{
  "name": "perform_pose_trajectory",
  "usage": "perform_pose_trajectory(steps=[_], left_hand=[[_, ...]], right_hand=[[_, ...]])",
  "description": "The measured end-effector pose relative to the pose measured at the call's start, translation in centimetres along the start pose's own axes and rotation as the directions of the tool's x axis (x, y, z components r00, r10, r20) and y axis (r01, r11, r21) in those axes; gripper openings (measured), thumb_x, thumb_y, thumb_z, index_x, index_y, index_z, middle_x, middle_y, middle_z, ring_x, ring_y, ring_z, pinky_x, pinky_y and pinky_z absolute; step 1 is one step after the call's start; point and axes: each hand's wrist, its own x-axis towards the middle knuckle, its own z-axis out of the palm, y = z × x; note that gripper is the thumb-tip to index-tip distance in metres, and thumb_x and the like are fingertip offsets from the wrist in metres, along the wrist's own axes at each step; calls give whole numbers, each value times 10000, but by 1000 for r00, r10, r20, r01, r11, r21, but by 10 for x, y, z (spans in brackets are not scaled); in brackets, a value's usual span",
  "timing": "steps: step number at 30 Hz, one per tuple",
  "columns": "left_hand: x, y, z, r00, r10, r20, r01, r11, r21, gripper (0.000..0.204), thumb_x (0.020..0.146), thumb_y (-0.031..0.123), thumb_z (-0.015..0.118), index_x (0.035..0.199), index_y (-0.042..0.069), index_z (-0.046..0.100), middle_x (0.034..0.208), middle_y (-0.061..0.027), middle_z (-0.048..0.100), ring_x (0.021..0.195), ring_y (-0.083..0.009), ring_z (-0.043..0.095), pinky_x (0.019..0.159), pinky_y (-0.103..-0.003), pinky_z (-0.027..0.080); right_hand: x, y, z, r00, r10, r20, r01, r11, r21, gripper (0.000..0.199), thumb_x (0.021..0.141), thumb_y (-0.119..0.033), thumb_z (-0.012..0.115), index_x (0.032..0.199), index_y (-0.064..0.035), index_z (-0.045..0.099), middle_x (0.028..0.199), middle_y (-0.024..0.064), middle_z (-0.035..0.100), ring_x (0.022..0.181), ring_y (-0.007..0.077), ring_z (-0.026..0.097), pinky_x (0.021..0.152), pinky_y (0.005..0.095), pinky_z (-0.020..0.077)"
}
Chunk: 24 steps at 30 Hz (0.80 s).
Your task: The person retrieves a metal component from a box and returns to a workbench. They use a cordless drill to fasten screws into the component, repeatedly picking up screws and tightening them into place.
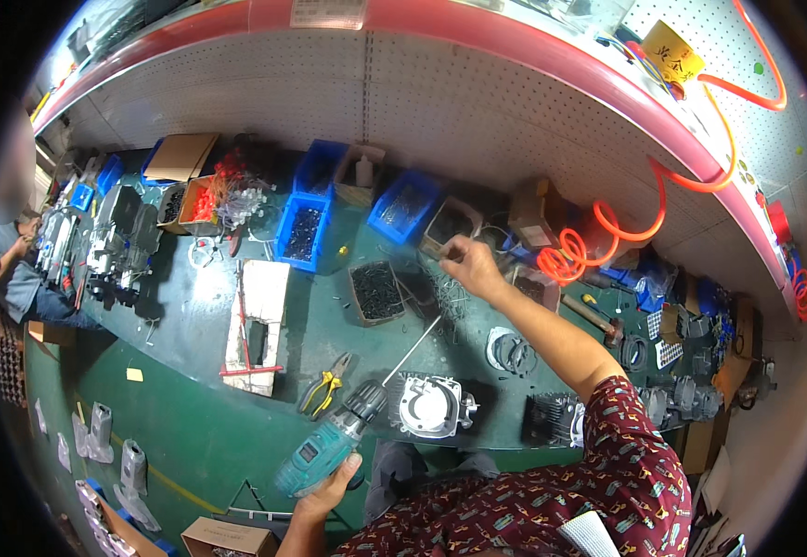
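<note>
My left hand (334, 487) grips a teal cordless drill (309, 457) at the bench's near edge. Its long thin bit (413, 351) points up and to the right. My right hand (471, 267) reaches across the bench with fingers pinched, just in front of a small open box (450, 226). Whatever is in that pinch is too small to make out. Below that hand lies a loose heap of thin screws (456, 311). Right of the drill chuck rests a silver finned engine cylinder (429, 406). Yellow-black pliers (326, 384) lie left of the chuck.
A box of black screws (377, 292) stands mid-bench, with blue bins (303, 230) behind. An orange coiled hose (568, 260) hangs at right, near a hammer (592, 316). Left are a white board (259, 278) and a seated co-worker (15, 265). A pink-edged shelf (477, 35) overhangs.
</note>
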Motion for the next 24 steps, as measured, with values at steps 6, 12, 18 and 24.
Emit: perform_pose_trajectory(steps=[6,12,18,24], left_hand=[[-23,-8,16,997,74,-25,-72,995,67,180,937,213,674,1014,50,668,908,-75,658,813,-239,612,750,-385,492],[-41,-31,23,990,-41,-139,30,996,-79,151,903,167,656,935,22,686,873,-46,668,801,-187,614,742,-353,489],[-33,-33,4,981,-134,-137,115,983,-143,178,863,130,720,1004,27,681,906,-50,676,836,-177,636,761,-346,510],[-25,-37,-13,970,-210,-120,174,950,-258,209,870,139,725,1047,37,680,950,-50,683,855,-179,641,778,-345,517]], right_hand=[[29,12,57,975,-135,178,157,981,-115,207,842,-143,689,1010,-27,728,968,193,723,908,336,709,830,413,552],[83,52,140,954,-58,296,84,994,-75,329,910,-320,582,946,-29,731,949,231,704,899,402,677,815,456,530],[101,72,158,899,35,436,54,980,-191,415,880,-384,554,840,-6,720,905,252,690,853,421,667,781,501,520],[133,33,172,773,103,627,193,902,-385,278,783,-319,742,868,-55,743,914,177,728,862,360,699,785,452,547]])
